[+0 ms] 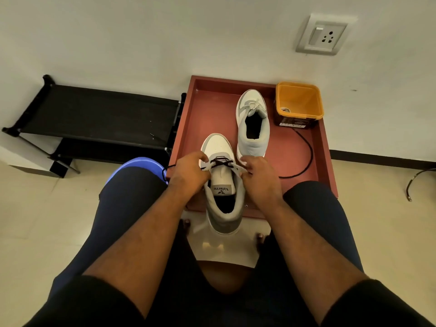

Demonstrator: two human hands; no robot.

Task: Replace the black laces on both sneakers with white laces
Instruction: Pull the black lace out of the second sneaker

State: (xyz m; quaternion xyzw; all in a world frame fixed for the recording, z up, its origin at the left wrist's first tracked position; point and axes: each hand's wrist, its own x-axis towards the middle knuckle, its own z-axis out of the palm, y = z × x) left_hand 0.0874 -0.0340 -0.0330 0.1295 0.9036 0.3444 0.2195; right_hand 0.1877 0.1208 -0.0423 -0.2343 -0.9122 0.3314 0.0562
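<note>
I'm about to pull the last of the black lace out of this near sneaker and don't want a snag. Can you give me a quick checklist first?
1. Near sneaker steadied by both hands: ok; left hand and right hand grip its eyelet flaps.
2. Black lace down to the front eyelets: ok, one crossing left.
3. Lace tail free to run: cannot tell; it drops behind the left hand.
4. Far sneaker already white-laced: ok.
5. White lace for this shoe within reach: cannot tell; the yellow tub holds something unclear.

Head camera looks steeply down, close above the hands (221,175)
</note>
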